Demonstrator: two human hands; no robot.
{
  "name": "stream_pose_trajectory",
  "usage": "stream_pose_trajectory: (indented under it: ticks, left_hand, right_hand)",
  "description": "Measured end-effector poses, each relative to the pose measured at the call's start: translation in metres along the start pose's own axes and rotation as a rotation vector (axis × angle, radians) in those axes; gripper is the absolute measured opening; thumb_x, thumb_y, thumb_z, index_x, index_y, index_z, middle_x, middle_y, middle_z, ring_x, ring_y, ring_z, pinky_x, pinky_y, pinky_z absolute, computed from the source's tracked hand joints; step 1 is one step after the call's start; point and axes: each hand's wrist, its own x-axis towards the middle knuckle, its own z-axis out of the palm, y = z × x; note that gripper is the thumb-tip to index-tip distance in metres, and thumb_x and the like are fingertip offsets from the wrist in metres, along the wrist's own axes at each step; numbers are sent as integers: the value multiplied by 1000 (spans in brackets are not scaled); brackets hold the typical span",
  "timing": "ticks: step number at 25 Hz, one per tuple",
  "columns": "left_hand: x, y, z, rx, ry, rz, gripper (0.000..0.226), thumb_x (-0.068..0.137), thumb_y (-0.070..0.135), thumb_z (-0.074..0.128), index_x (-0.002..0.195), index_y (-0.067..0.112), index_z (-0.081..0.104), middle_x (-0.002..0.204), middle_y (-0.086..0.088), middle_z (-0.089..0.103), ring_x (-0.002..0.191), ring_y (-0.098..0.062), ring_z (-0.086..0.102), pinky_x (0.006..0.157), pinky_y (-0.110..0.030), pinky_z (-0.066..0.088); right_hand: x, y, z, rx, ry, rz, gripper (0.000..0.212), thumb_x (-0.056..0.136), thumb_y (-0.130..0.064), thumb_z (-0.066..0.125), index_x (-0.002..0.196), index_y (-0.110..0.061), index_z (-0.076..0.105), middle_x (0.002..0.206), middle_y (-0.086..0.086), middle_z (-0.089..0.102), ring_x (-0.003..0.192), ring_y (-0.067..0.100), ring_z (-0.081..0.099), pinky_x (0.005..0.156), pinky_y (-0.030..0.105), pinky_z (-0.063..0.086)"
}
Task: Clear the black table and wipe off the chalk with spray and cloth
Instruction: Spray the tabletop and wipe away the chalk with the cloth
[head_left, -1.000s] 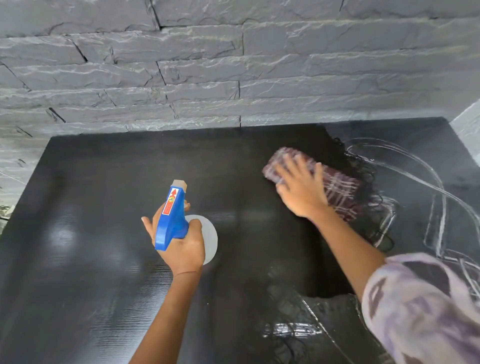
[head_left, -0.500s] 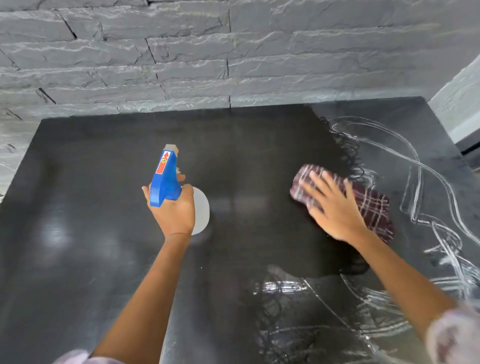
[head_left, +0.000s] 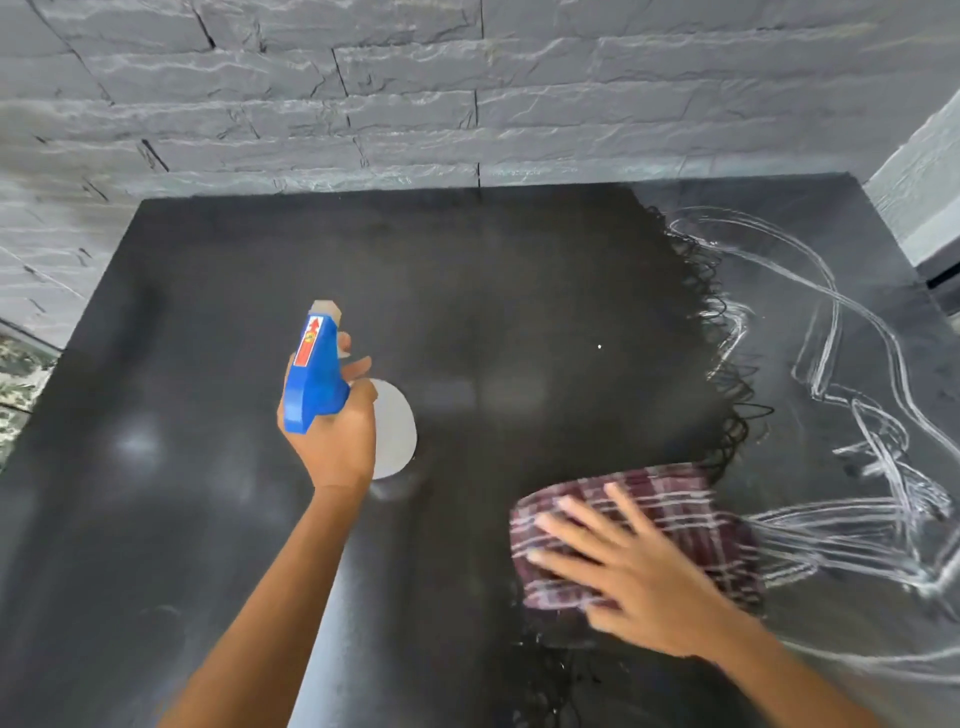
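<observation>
The black table fills most of the view. White chalk lines cover its right part; the left and middle are wiped dark. My left hand grips a spray bottle with a blue trigger head and a pale body, held above the table's middle, nozzle pointing away from me. My right hand lies flat with fingers spread on a maroon plaid cloth, pressing it onto the table at the edge of the chalked area.
A grey stone-brick wall runs along the table's far edge. Another grey wall meets the table at its right corner. Patterned floor shows past the left edge.
My right hand has dragged the cloth toward me, from the far middle of the table to the near right. The left hand still holds the spray bottle over the middle.
</observation>
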Motion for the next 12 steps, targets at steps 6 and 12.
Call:
stream_pose_trajectory:
  ticks: [6,12]
  left_hand:
    - [-89,-6,-60,50,44,-126,31,73,7,53,103,13,59,97,12,64,81,14,60,80,-20,43]
    - [-131,-16,-83,135,70,-293,25,85,7,58,99,26,48,96,0,57,92,-20,56,98,-47,46]
  right_hand:
    - [44,76,-20,108,-19,910,54,96,-43,20,148,-33,13,159,-4,7,145,21,4,111,62,7]
    - [62,-59,-9,47,-31,280,54,94,-46,21,147,-36,15,158,-4,11,146,21,0,111,63,2]
